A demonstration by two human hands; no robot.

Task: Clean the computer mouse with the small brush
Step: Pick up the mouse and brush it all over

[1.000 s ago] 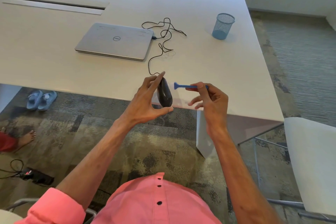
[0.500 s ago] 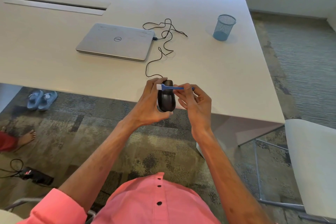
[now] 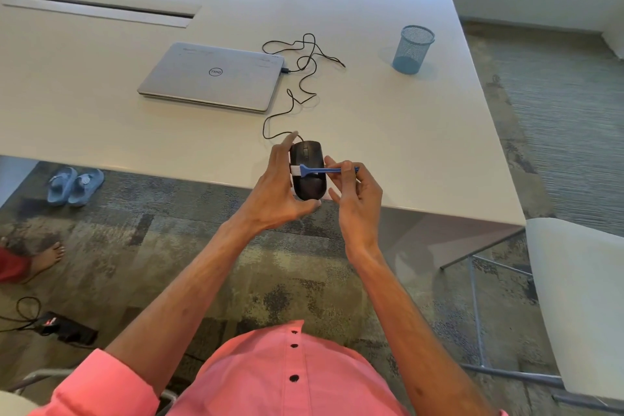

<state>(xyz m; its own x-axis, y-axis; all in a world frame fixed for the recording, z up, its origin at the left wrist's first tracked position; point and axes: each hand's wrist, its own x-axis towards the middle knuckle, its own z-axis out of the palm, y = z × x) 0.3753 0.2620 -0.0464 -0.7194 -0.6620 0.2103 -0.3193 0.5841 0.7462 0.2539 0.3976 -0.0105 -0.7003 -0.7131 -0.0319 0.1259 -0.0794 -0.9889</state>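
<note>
**At the table's point(image 3: 405, 132) near edge, brush point(image 3: 320, 170) lies across mouse point(image 3: 309, 186)**

Over the front edge of the white table, the left hand point(image 3: 275, 192) grips the black mouse, top side up with the scroll wheel in view. The thumb is curled under its near end and the fingers run along its left side; one fingertip rises past the far end. Whether the mouse touches the tabletop cannot be told.

The right hand point(image 3: 358, 196) pinches the blue handle of the brush between thumb and forefinger, the other fingers loosely spread below. The brush lies crosswise over the middle of the mouse, its white bristles at the left side of the mouse, against the left hand's fingers.

A thin black cable point(image 3: 305, 78) snakes from the far end of the mouse across the table to the right side of a closed silver laptop point(image 3: 212, 78). A blue mesh cup point(image 3: 412, 49) stands upright, well apart on the right. On the carpet to the left lie blue sandals point(image 3: 75, 186), and a white chair point(image 3: 580, 297) stands to the right.
</note>
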